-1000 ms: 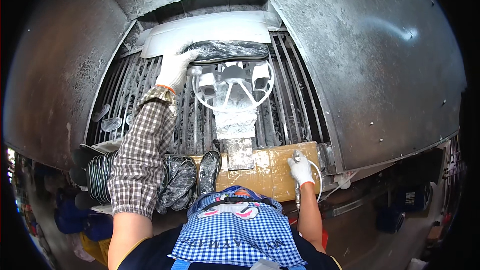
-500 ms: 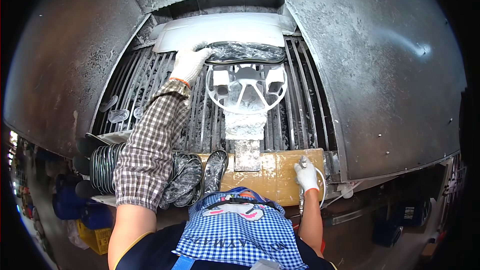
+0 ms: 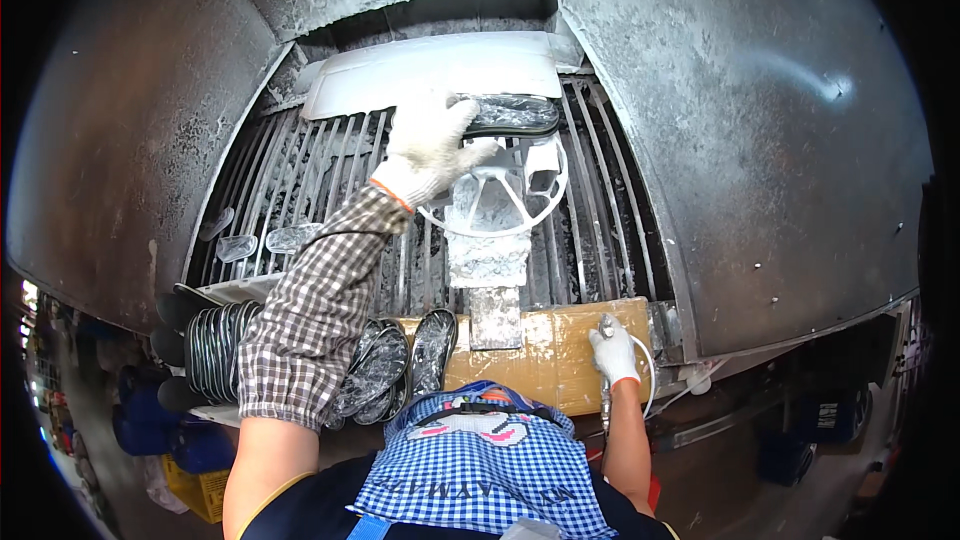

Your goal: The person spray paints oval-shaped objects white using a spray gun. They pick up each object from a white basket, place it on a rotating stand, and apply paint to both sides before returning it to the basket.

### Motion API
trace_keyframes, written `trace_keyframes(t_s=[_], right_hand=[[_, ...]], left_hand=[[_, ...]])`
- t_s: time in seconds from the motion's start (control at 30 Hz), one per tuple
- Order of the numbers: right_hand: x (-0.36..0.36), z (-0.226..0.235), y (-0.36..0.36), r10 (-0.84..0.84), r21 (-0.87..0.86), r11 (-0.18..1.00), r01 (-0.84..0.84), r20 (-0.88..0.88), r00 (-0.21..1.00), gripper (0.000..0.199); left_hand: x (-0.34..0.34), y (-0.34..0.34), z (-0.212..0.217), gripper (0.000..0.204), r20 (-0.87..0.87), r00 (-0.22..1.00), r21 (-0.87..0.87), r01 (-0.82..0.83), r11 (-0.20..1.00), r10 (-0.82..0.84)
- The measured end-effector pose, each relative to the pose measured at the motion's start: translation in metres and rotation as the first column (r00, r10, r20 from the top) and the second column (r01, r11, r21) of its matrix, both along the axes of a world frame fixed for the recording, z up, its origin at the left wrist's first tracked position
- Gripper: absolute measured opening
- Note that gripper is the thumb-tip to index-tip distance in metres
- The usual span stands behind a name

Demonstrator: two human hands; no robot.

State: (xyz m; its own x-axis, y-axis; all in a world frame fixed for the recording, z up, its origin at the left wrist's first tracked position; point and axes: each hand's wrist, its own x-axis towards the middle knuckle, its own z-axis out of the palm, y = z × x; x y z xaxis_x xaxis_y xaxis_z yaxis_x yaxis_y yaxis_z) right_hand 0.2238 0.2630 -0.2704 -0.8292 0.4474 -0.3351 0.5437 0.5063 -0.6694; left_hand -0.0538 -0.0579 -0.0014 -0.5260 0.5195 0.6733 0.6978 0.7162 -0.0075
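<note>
Got a long, rounded black sole [image 3: 515, 116], all shiny and streaky, over the far edge of a chalky white spoked wheel [image 3: 490, 173], left hand [image 3: 427, 144] in fuzzy knit, fingers around its left end (can't tell if gripping), right hand [image 3: 615, 355] clutching a metal tool [image 3: 608, 325].

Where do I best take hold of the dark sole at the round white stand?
The sole is probably best taken by its left end, coming from the left, thumb along the near edge: it lies crosswise over the stand, long and narrow, and the left hand is at that end.
</note>
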Motion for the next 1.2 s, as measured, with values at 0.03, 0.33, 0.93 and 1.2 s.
trace_keyframes(t_s=[0.03, 0.33, 0.93, 1.2], right_hand=[[-0.002, 0.012, -0.005, -0.017, -0.032, 0.999, 0.019, 0.035, 0.999, 0.057], [-0.001, 0.014, -0.003, -0.024, -0.058, 0.998, 0.026, 0.051, 0.998, 0.059], [0.008, 0.027, -0.003, -0.025, -0.134, 0.991, 0.006, -0.142, 0.989, 0.055], [-0.038, 0.193, -0.057, -0.060, -0.456, 0.852, -0.257, -0.572, 0.818, 0.050]], left_hand=[[-0.003, 0.000, -0.002, 0.047, 0.013, 1.000, -0.009, -0.011, 1.000, 0.011], [-0.024, -0.008, -0.014, 0.031, 0.091, 0.985, -0.014, 0.147, 0.989, -0.145], [0.097, -0.041, -0.108, 0.062, 0.480, 0.824, 0.876, -0.434, 0.211, -0.300], [0.133, -0.003, -0.144, 0.047, 0.323, 0.254, 0.727, -0.684, 0.067, -0.912]])
